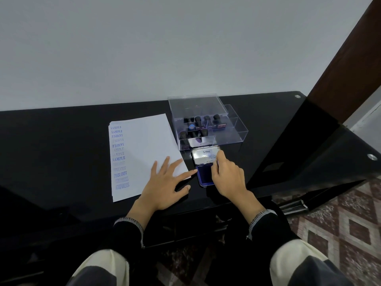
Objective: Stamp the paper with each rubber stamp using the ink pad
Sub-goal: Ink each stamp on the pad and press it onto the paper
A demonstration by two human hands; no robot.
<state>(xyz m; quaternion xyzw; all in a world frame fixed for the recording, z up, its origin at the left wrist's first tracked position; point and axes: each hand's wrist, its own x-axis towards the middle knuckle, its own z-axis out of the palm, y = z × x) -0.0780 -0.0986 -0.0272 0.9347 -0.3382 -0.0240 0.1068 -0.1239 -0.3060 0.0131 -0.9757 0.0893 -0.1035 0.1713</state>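
Note:
A white paper (pixel 148 141) lies on the black table (pixel 61 141), with a column of blue stamped words down its left side. My left hand (pixel 165 186) rests flat on the paper's near right corner, fingers spread, index tip reaching toward the ink pad (pixel 203 178). The pad's blue surface is exposed and its silver lid (pixel 204 156) stands tilted up at the far side. My right hand (pixel 228 178) covers the pad's right part, fingers pinching the lid's right edge. Several black-handled rubber stamps (pixel 198 124) sit in a clear plastic box (pixel 235 131) just behind the pad.
The box's clear lid (pixel 193 106) is raised at the back, near the grey wall. A dark wooden post (pixel 350 69) stands at the right. The table's right end drops to a patterned floor (pixel 340 223). My knees are below the front edge.

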